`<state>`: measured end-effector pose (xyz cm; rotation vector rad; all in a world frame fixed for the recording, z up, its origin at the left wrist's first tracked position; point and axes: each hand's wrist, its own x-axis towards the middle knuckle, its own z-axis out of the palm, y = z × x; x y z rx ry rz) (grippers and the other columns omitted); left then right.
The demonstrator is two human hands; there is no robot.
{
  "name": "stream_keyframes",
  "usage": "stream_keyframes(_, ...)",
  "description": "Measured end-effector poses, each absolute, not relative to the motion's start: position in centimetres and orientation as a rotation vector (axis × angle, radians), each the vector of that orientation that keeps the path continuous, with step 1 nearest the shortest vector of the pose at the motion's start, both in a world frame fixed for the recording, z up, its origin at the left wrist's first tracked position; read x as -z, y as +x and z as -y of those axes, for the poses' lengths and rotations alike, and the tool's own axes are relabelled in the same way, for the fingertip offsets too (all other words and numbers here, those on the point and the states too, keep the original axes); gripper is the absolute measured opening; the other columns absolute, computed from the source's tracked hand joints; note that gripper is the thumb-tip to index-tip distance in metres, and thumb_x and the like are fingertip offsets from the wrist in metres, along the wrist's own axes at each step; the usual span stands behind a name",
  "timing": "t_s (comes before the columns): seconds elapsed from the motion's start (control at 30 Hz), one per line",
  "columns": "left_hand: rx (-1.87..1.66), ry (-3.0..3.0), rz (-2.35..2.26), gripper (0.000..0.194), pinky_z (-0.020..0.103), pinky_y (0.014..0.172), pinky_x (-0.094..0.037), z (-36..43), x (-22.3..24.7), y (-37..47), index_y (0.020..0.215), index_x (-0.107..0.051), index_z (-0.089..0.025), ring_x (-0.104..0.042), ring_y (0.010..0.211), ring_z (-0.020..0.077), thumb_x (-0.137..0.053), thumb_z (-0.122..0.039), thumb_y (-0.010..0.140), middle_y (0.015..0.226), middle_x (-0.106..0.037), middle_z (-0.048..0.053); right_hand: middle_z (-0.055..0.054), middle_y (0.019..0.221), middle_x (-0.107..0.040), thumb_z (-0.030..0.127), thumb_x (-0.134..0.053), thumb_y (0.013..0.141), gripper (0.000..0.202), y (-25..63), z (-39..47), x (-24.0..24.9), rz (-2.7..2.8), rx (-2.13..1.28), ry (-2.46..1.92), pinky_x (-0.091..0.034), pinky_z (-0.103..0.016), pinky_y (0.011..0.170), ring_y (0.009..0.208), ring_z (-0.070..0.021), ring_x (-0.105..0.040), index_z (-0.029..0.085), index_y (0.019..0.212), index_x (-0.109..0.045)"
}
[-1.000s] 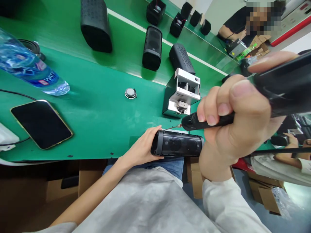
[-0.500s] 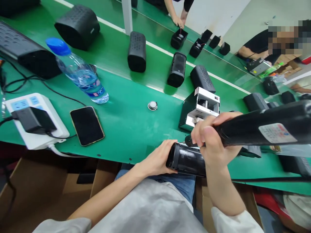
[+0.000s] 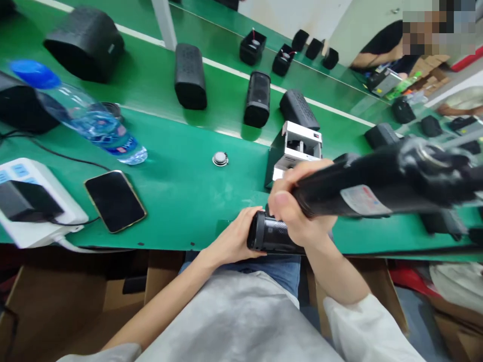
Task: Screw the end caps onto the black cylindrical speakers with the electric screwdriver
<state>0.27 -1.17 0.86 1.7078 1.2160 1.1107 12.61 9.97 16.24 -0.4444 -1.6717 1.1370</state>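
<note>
A black speaker (image 3: 277, 235) lies at the table's near edge, and my left hand (image 3: 241, 234) is wrapped round its left end. My right hand (image 3: 302, 211) grips a black electric screwdriver (image 3: 339, 188) with a pale label. Its tip points down and left toward the speaker; the fingers hide part of it, so I cannot tell whether it touches. Just beyond my right hand stands a silver-and-black screw feeder (image 3: 296, 151). A small round speaker driver (image 3: 220, 159) rests on the green mat, forward of my left hand.
On the left lie a water bottle (image 3: 94, 120), a phone (image 3: 115, 201) and a white power strip (image 3: 56, 221) with an adapter. Several black speakers (image 3: 190, 75) stand along the green conveyor (image 3: 222, 83). Another person (image 3: 381, 48) works at the far right. Cardboard boxes (image 3: 68, 291) are below the table.
The view has shifted, so the table things sit further left. The screwdriver and my right hand have moved slightly over the speaker. The co-worker's hand at the far open speaker housings has left view.
</note>
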Motion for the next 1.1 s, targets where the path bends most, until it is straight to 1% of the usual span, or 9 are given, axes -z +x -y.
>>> stream_keyframes(0.13, -1.074, 1.738, -1.249, 0.118, 0.066, 0.132, -0.046, 1.3, -0.9, 0.2, 0.172, -0.027, -0.03, -0.05, 0.16, 0.0434, -0.101, -0.033, 0.08, 0.169, -0.048, 0.02, 0.011, 0.063, -0.055, 0.017, -0.079, 0.09, 0.037, 14.0, -10.8, -20.5, 1.511, -1.148, -0.306, -0.042, -0.03, 0.037, 0.04, -0.0128, -0.047, 0.033, 0.121, -0.069)
stream_keyframes(0.27, -1.034, 1.775, -1.282, 0.122, 0.068, 0.132, -0.046, 1.4, -0.6, 0.1, 0.174, -0.02, -0.034, -0.049, 0.161, 0.044, -0.099, -0.034, 0.082, 0.17, -0.046, 0.02, 0.013, 0.058, -0.045, 0.012, -0.075, 0.085, 0.024, 15.5, -13.7, -24.3, 1.258, -0.83, -0.324, -0.031, -0.028, 0.035, 0.037, -0.0094, -0.039, 0.028, 0.1, -0.066)
stream_keyframes(0.4, -1.007, 1.78, -1.297, 0.121, 0.067, 0.131, -0.047, 1.4, -0.7, 0.0, 0.174, -0.019, -0.036, -0.051, 0.16, 0.0435, -0.099, -0.036, 0.083, 0.169, -0.047, 0.018, 0.011, 0.055, -0.044, 0.034, -0.088, 0.09, 0.031, 16.1, -17.8, -23.5, 1.338, -0.594, -0.451, -0.034, -0.035, 0.04, 0.041, -0.0136, -0.042, 0.034, 0.091, -0.058)
stream_keyframes(0.47, -0.995, 1.78, -1.308, 0.12, 0.066, 0.131, -0.047, 1.3, -0.8, -0.1, 0.174, -0.019, -0.036, -0.052, 0.159, 0.0433, -0.098, -0.035, 0.083, 0.169, -0.048, 0.018, 0.011, 0.056, -0.044, 0.052, -0.09, 0.092, 0.037, 16.0, -19.1, -22.5, 1.397, -0.593, -0.499, -0.037, -0.036, 0.044, 0.042, -0.0138, -0.04, 0.036, 0.092, -0.056)
stream_keyframes(0.53, -0.987, 1.781, -1.317, 0.12, 0.066, 0.13, -0.048, 1.3, -0.9, -0.1, 0.174, -0.019, -0.036, -0.054, 0.158, 0.0433, -0.098, -0.035, 0.083, 0.169, -0.048, 0.017, 0.01, 0.059, -0.044, 0.06, -0.087, 0.094, 0.04, 15.7, -19.6, -21.6, 1.424, -0.615, -0.539, -0.04, -0.036, 0.048, 0.044, -0.0135, -0.041, 0.035, 0.094, -0.056)
stream_keyframes(0.67, -0.985, 1.788, -1.325, 0.122, 0.067, 0.128, -0.05, 1.3, -0.9, -0.1, 0.174, -0.019, -0.035, -0.055, 0.156, 0.0449, -0.099, -0.036, 0.082, 0.167, -0.049, 0.019, 0.011, 0.06, -0.042, 0.063, -0.08, 0.097, 0.04, 15.1, -19.4, -20.9, 1.423, -0.627, -0.619, -0.04, -0.036, 0.05, 0.044, -0.0147, -0.044, 0.033, 0.099, -0.055)
stream_keyframes(0.87, -0.986, 1.779, -1.314, 0.118, 0.066, 0.129, -0.048, 1.3, -0.8, -0.1, 0.173, -0.02, -0.035, -0.055, 0.156, 0.0437, -0.098, -0.038, 0.084, 0.166, -0.048, 0.018, 0.007, 0.063, -0.046, 0.079, -0.069, 0.098, 0.043, 15.6, -19.6, -20.5, 1.475, -0.6, -0.741, -0.042, -0.04, 0.059, 0.054, -0.0185, -0.041, 0.04, 0.101, -0.05)
stream_keyframes(1.0, -0.977, 1.769, -1.309, 0.116, 0.065, 0.129, -0.049, 1.3, -0.9, -0.1, 0.173, -0.02, -0.036, -0.055, 0.156, 0.0431, -0.096, -0.039, 0.085, 0.166, -0.048, 0.018, 0.006, 0.062, -0.044, 0.083, -0.076, 0.09, 0.051, 16.1, -19.2, -20.4, 1.449, -0.669, -0.763, -0.042, -0.04, 0.058, 0.058, -0.0197, -0.042, 0.04, 0.1, -0.051)
stream_keyframes(1.1, -0.976, 1.775, -1.315, 0.118, 0.066, 0.129, -0.049, 1.3, -1.0, 0.0, 0.174, -0.019, -0.035, -0.054, 0.157, 0.044, -0.097, -0.04, 0.085, 0.166, -0.048, 0.018, 0.006, 0.06, -0.042, 0.076, -0.085, 0.087, 0.05, 16.4, -18.0, -20.9, 1.432, -0.712, -0.769, -0.042, -0.038, 0.054, 0.055, -0.0188, -0.044, 0.038, 0.099, -0.054)
